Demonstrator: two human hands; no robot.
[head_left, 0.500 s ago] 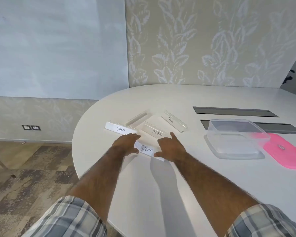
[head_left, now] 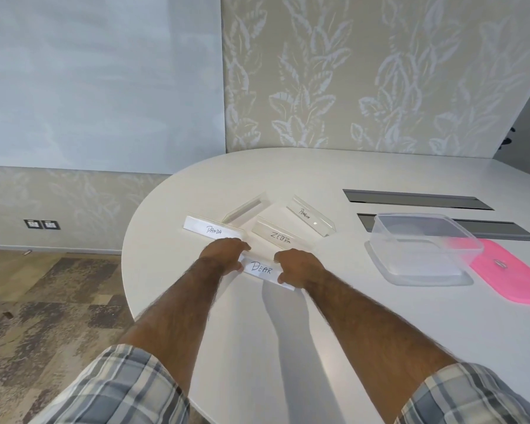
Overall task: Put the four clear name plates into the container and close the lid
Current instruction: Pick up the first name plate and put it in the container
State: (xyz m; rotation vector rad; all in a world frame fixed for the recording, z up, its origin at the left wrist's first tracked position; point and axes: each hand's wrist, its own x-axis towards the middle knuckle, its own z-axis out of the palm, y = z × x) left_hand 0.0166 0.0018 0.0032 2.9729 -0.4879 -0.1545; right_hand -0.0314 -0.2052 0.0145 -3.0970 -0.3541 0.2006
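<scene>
Both hands grip one plate by its ends.
Two bare forearms reach forward from plaid sleeves (head_left: 117, 390), drawing closer together toward the far side. The left hand (head_left: 224, 255) curls its fingers (head_left: 242, 245) over the left end of the BEAR name plate (head_left: 262, 267), thumb on the near edge. The right hand (head_left: 299, 267) pinches the right end, knuckles up.

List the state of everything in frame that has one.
BEAR plate: held at both ends, at table level.
left hand: grips its left end.
right hand: grips its right end.
PANDA plate: on table, not held.
ZEBRA plate: on table, not held.
PENGUIN plate: on table, not held.
blank-side plate: on table, label unseen.
container: open, empty.
pink lid: off, flat beside container.
</scene>
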